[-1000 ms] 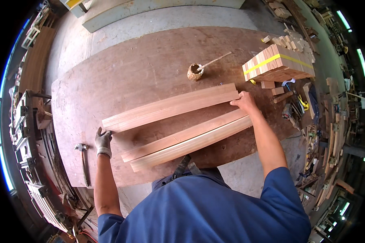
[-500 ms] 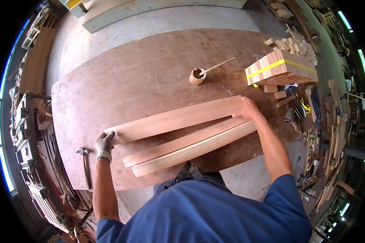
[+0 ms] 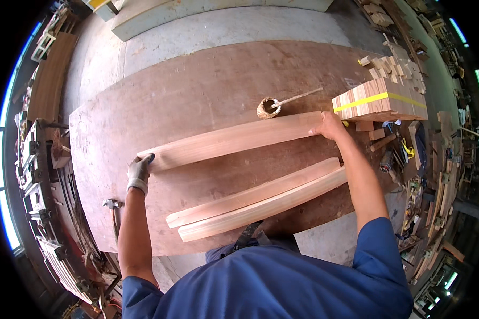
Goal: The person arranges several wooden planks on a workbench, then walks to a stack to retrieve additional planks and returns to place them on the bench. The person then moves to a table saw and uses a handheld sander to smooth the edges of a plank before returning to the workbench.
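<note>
Shifted toward the pot [image 3: 263, 110], the plank [image 3: 234, 139] lies between left fingers [image 3: 150, 158] and right fingers [image 3: 318, 130] clamping its ends.

A wide wooden board [image 3: 234, 139] spans the view between two hands: the gloved left hand [image 3: 139, 173] grips its left end, the bare right hand [image 3: 331, 126] its right end. Whether its underside touches the table [image 3: 197, 95] is hard to tell. On the near side of the wide board lie two narrower strips [image 3: 255, 192], side by side. Just beyond its far edge sits a crusted pot [image 3: 267, 108] with a stick [image 3: 300, 95] leaning out. Past its right end stands a yellow-strapped wood bundle [image 3: 375, 101]; nearer than its left end lies a hammer [image 3: 115, 212], partly hidden by the forearm.
</note>
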Motion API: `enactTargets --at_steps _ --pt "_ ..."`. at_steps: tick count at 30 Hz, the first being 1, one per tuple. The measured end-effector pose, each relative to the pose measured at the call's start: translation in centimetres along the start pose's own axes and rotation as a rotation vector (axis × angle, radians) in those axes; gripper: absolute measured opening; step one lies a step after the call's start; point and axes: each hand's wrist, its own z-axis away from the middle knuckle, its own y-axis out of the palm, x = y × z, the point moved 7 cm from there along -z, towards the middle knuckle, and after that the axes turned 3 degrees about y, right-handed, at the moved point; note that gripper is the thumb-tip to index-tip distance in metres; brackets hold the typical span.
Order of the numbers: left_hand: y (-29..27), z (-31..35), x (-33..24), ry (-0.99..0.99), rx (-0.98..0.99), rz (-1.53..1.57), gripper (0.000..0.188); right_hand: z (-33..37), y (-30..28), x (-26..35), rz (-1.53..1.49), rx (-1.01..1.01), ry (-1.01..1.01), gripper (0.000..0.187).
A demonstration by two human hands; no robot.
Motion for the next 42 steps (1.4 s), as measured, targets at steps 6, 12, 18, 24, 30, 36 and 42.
enactTargets --at_steps 6,12,18,24,30,36,42 --pt "1.6 -4.7 -3.2 0.008 0.023 0.085 0.039 -3.9 -1.6 0.8 0.016 -0.025 -0.016 0.081" --pt "1.8 -6.0 -2.9 -0.094 0.121 0.053 0.054 -4.0 -2.6 1.9 0.122 0.111 0.083 0.092" --pt "1.7 -2.5 -0.8 -0.052 0.12 0.367 0.046 -0.8 -1.1 -1.2 -0.177 0.049 0.002 0.087" --pt "-0.6 5.6 8.0 0.063 0.164 0.283 0.042 9.3 2.0 -12.9 -0.044 -0.03 0.166 0.084" --pt "-1.1 16.5 15.8 -0.129 0.218 0.265 0.041 15.3 5.2 -16.2 -0.349 0.021 0.34 0.081" --pt "-2.3 16.6 16.9 0.08 0.087 0.183 0.054 17.5 7.2 -10.6 -0.148 -0.104 0.321 0.082" --pt "-8.1 15.1 19.9 -0.042 -0.106 0.207 0.047 21.7 9.3 -8.0 -0.385 -0.03 0.474 0.091"
